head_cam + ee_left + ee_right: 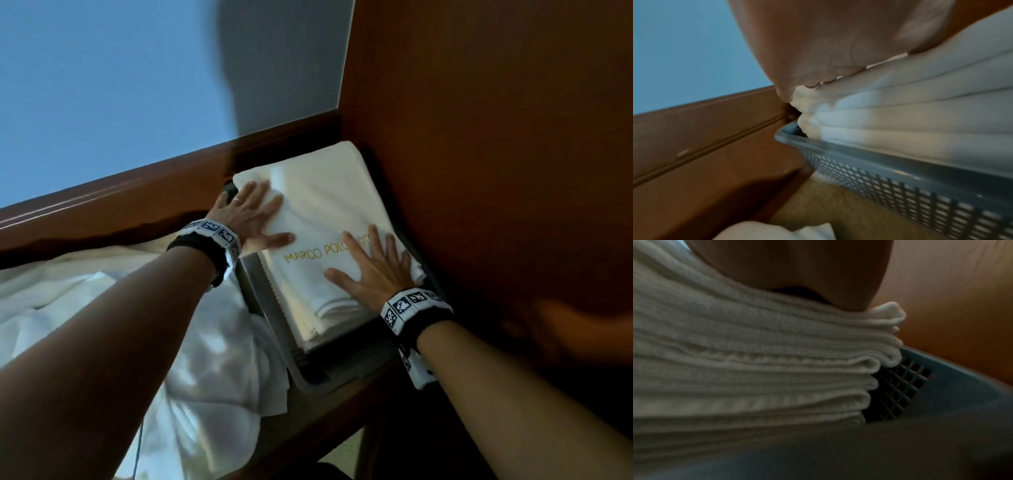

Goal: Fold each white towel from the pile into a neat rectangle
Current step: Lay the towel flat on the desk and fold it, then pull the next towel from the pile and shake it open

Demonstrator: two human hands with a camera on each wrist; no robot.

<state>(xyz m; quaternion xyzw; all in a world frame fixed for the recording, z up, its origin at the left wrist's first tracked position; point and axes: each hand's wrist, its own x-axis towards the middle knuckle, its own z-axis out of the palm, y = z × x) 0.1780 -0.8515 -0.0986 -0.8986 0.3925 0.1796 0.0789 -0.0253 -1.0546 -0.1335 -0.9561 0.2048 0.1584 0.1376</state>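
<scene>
A stack of folded white towels (322, 219) fills a grey perforated basket (308, 373) in the corner. The top towel carries yellow lettering. My left hand (255, 216) lies flat with fingers spread on the stack's far left part. My right hand (375, 267) lies flat, fingers spread, on its near right part. In the left wrist view the palm (818, 45) presses the layered towel edges (900, 116) above the basket rim (838, 151). The right wrist view shows the palm (797, 272) on the layered stack (756, 361), with basket mesh (898, 386) beside it.
A loose pile of unfolded white towels (137, 325) lies to the left of the basket. A brown wooden rail (120, 205) runs behind, and a brown wooden panel (496, 137) stands close on the right. The basket sits on a wooden ledge (325, 421).
</scene>
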